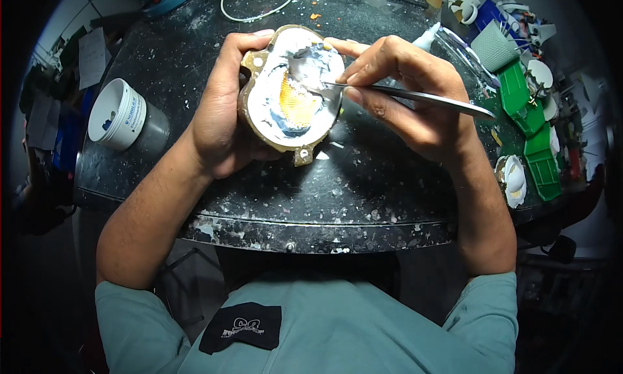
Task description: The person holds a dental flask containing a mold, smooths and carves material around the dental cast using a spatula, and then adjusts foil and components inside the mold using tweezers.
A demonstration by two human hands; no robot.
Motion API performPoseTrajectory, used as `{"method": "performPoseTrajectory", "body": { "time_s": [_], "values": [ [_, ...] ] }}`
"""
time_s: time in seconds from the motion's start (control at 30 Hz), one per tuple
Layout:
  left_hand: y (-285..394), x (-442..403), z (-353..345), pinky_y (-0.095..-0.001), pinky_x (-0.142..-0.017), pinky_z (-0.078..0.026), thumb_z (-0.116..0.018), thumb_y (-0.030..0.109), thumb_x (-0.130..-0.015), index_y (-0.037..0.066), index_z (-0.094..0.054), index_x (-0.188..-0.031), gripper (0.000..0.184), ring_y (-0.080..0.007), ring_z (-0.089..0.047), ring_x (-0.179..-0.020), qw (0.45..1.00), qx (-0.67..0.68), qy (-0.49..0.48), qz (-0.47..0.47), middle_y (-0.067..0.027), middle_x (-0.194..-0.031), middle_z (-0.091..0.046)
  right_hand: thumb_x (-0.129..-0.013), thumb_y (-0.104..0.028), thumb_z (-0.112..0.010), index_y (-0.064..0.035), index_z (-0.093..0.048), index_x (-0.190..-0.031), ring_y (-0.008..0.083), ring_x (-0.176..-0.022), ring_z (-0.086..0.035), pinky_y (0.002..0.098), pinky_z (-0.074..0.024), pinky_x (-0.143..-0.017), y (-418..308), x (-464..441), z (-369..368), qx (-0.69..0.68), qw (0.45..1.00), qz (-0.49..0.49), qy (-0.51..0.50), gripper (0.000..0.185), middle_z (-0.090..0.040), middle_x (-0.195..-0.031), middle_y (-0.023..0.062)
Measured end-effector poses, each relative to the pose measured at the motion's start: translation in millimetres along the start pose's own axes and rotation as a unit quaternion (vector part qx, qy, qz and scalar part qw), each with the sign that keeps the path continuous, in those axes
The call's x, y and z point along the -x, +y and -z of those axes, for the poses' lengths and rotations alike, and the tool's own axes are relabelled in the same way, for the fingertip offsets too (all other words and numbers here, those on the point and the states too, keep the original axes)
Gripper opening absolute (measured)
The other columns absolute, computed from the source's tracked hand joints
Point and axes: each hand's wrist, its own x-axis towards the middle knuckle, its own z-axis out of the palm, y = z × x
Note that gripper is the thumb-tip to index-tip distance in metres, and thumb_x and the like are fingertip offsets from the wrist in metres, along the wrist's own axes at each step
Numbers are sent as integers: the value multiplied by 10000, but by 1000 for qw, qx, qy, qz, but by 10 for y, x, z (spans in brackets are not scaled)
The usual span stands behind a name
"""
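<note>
My left hand is closed around the left side of a brass-coloured dental flask, holding it tilted toward me above the bench. White plaster fills the flask, with blue-grey material and a yellow-orange textured patch in its middle. In my right hand a slim metal spatula is pinched between thumb and fingers. Its tip lies at the right part of the filling, against the pale material; the exact contact is hard to make out. Some right-hand fingertips rest near the flask's upper right rim.
A white tub stands at the left on the dark, plaster-spotted bench. Green bins, a grey-white basket and another plaster-filled piece line the right. A white-nozzled bottle lies behind my right hand; a pale cable curls at the back.
</note>
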Motion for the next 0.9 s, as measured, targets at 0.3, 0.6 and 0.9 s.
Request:
{"method": "performPoseTrajectory", "body": {
  "time_s": [0.3, 0.6, 0.9],
  "values": [
    [3, -10, -40, -444, -816, -587, -355, 709, -927, 117, -554, -1391, 778, -218, -705, -1027, 996, -67, 50, 44, -116, -1204, -683, -789, 80, -753, 11, -694, -895, 248, -965, -719, 541, -470, -1089, -47, 0, -37, 7, 999, -11, -37, 140, -721, -875, 107],
    [21, 6, -57, -465, -866, -547, -355, 722, -916, 143, -561, -1388, 775, -222, -680, -1046, 993, -91, 48, 53, -112, -1230, -668, -797, 99, -743, 23, -694, -877, 221, -905, -730, 576, -474, -1086, -94, -13, -57, 42, 998, -3, -41, 121, -727, -862, 122],
    [-17, -12, -81, -449, -854, -547, -340, 748, -907, 134, -571, -1370, 803, -223, -679, -1036, 993, -86, 59, 51, -111, -1201, -673, -762, 89, -733, 13, -649, -824, 259, -871, -734, 558, -513, -1050, -182, -31, -51, 100, 994, 3, -53, 129, -706, -834, 143]
  ]
}}
